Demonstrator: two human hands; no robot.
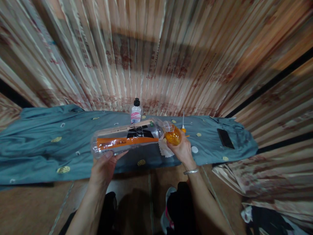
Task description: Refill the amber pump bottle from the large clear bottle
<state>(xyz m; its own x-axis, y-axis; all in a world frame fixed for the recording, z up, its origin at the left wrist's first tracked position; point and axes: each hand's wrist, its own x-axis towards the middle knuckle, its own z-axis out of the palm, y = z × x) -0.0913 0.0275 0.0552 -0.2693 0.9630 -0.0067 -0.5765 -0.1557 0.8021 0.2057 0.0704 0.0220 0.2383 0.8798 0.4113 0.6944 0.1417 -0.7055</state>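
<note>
My left hand [105, 166] is closed around the base end of a large clear plastic bottle [124, 138] with an orange and black label. The bottle lies nearly level in the air, its neck pointing right and slightly raised. At its mouth is a small amber bottle [174, 135], gripped by my right hand [182, 148], which wears a silver bracelet [191, 171]. The two mouths meet or nearly meet; I cannot tell whether they touch. Below the amber bottle a white tissue [165, 149] lies on the cloth, partly hidden.
A teal cloth [80, 156] covers the long narrow surface. On it stand a black-capped bottle [136, 111] and a dropper-like piece with an orange base [183, 125]. A white disc [194, 149] and a dark phone [225, 138] lie to the right. A patterned curtain [146, 65] hangs behind.
</note>
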